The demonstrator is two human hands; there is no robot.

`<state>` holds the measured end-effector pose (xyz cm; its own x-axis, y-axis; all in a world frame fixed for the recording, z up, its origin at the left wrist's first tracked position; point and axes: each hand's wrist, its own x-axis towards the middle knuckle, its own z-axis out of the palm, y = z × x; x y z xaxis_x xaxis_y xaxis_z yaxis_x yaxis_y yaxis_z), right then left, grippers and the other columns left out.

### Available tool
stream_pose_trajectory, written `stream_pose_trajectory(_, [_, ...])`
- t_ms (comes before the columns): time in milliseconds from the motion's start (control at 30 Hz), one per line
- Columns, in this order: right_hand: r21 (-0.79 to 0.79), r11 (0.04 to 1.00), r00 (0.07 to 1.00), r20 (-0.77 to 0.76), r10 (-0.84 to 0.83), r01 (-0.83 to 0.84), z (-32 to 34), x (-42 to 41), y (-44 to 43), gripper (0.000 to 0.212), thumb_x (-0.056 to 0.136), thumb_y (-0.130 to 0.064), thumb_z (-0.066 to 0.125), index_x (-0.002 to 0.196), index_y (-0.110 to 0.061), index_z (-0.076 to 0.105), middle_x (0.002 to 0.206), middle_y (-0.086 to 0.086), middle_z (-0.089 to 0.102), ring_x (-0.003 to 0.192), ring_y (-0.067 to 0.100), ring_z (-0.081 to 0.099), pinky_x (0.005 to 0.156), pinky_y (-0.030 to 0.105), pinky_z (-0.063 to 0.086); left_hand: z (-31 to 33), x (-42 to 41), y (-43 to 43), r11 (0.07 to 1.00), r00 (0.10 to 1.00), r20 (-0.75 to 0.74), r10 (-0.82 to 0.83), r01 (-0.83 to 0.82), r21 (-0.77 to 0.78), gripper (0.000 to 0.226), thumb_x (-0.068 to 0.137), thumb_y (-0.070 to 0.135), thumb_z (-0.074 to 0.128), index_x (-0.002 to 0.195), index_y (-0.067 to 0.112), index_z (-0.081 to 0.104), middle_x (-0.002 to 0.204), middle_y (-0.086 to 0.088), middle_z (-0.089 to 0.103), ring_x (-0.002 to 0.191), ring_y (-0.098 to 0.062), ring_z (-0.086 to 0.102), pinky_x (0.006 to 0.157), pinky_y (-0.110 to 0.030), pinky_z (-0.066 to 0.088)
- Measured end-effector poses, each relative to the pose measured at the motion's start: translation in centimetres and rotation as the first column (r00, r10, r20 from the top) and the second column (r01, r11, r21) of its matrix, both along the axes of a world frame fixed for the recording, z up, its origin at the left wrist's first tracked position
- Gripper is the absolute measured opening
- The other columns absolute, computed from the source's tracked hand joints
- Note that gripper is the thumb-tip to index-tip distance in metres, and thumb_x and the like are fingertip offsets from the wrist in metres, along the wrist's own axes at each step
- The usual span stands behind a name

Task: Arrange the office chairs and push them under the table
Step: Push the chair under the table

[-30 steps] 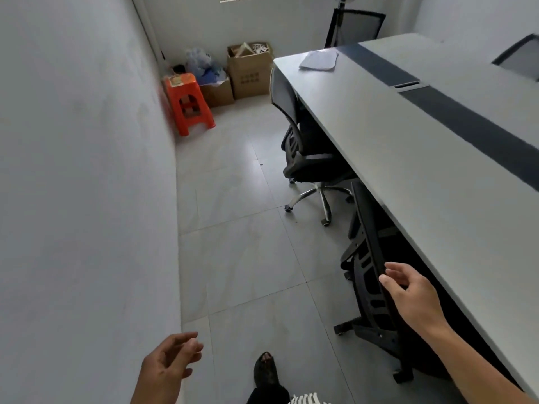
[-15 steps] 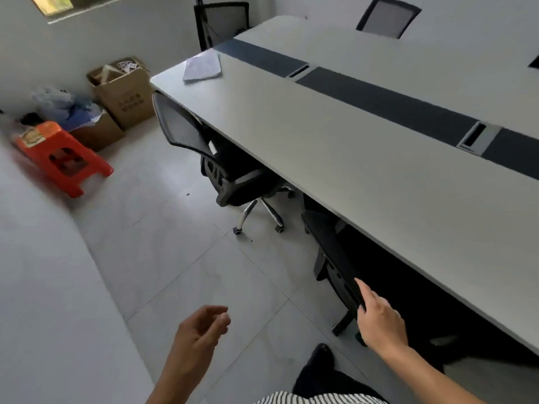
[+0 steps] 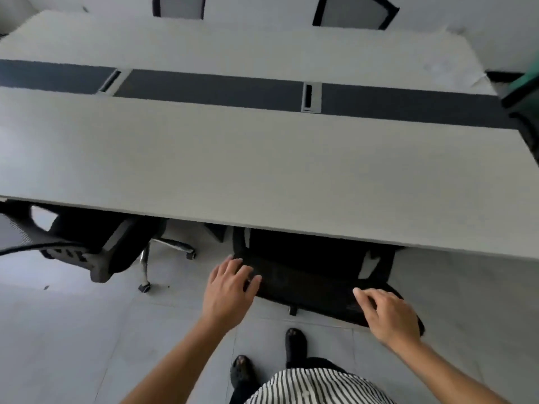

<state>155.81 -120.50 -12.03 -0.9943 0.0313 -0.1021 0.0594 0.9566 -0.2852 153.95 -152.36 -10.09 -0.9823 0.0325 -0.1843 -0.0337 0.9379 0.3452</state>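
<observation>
A black mesh office chair (image 3: pixel 315 284) stands right in front of me, its seat tucked under the long white table (image 3: pixel 262 164) and its backrest top facing me. My left hand (image 3: pixel 230 290) lies flat on the left end of that backrest, fingers spread. On the right end rests my right hand (image 3: pixel 390 316), fingers curled over the top edge. A second black chair (image 3: pixel 87 246) stands to the left, angled, only partly under the table.
Two more mesh chairs (image 3: pixel 178 5) (image 3: pixel 354 11) stand at the table's far side. A dark strip with cable ports (image 3: pixel 311 96) runs along the table's middle. A green-edged object (image 3: pixel 522 86) shows at the right. My feet (image 3: pixel 296 342) stand on grey tile behind the chair.
I have turned right to face the table squarely. My left hand came up from the air onto the backrest. My right hand shifted to the backrest's right end.
</observation>
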Motion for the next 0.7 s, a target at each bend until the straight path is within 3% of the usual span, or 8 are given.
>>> stream_pose_trajectory(167, [0.047, 0.998, 0.998, -0.025, -0.051, 0.052, -0.6, -1.6, -0.5, 0.067, 0.087, -0.069, 0.020, 0.066, -0.027, 0.067, 0.061, -0.008, 0.064, 0.062, 0.014, 0.063, 0.050, 0.026, 0.040, -2.3, -2.1, -0.1, 0.996, 1.000, -0.012, -0.023, 0.021, -0.092, 0.046, 0.088, 0.048, 0.026, 0.082, 0.024, 0.065, 0.093, 0.005, 0.064, 0.099, -0.022, 0.055, 0.078, -0.036, 0.042])
stream_pose_trajectory(300, [0.042, 0.995, 0.994, -0.068, -0.090, 0.093, -1.1, -4.6, 1.6, 0.056, 0.086, -0.062, 0.030, 0.064, -0.024, 0.065, 0.059, -0.007, 0.063, 0.062, 0.018, 0.062, 0.050, 0.026, 0.041, -2.5, -4.1, 1.4, 0.994, 0.997, -0.027, -0.066, 0.063, -0.085, 0.046, 0.090, 0.049, 0.026, 0.086, 0.026, 0.066, 0.095, 0.005, 0.064, 0.099, -0.023, 0.053, 0.076, -0.037, 0.042])
stream_pose_trajectory(500, [0.037, 0.998, 0.993, -0.101, -0.055, 0.059, -2.2, -4.7, 4.4, 0.049, 0.085, -0.055, 0.036, 0.063, -0.023, 0.065, 0.059, -0.007, 0.062, 0.062, 0.017, 0.062, 0.047, 0.025, 0.041, -2.7, -2.8, 3.9, 0.992, 0.998, 0.026, -0.065, 0.067, -0.104, 0.042, 0.091, 0.046, 0.029, 0.080, 0.024, 0.063, 0.092, 0.004, 0.064, 0.099, -0.026, 0.056, 0.073, -0.038, 0.044])
stream_pose_trajectory(700, [0.000, 1.000, 0.996, -0.091, -0.025, 0.025, -2.1, -6.3, 6.1, 0.045, 0.084, -0.053, 0.037, 0.065, -0.023, 0.064, 0.061, -0.008, 0.063, 0.063, 0.015, 0.061, 0.050, 0.024, 0.037, -2.4, -3.7, 5.5, 0.991, 0.999, -0.023, -0.037, 0.034, -0.128, 0.041, 0.090, 0.044, 0.031, 0.078, 0.022, 0.063, 0.088, 0.003, 0.065, 0.094, -0.026, 0.057, 0.071, -0.039, 0.045])
